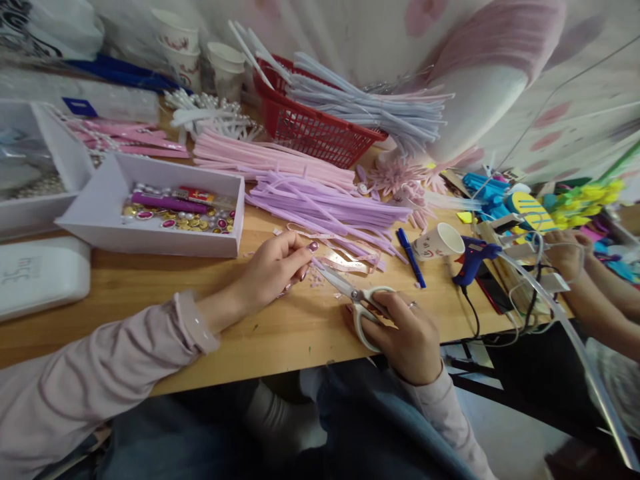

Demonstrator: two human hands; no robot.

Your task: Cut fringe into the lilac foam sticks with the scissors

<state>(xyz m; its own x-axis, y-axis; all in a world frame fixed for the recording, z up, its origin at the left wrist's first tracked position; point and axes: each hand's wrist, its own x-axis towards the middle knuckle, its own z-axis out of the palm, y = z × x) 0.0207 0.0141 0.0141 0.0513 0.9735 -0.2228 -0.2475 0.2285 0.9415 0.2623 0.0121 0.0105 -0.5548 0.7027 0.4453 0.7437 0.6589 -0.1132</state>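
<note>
We see the left hand (273, 270) pinching a small purple piece (317, 264), fingertips closed; the right hand (407, 330), knuckles up, grips the scissors' handles (364, 313).

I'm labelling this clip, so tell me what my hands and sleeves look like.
Both sleeves are pale dusty pink; the left one has a gathered cuff. The left hand has dark, shiny nail polish. The right hand wears a ring on one finger.
</note>
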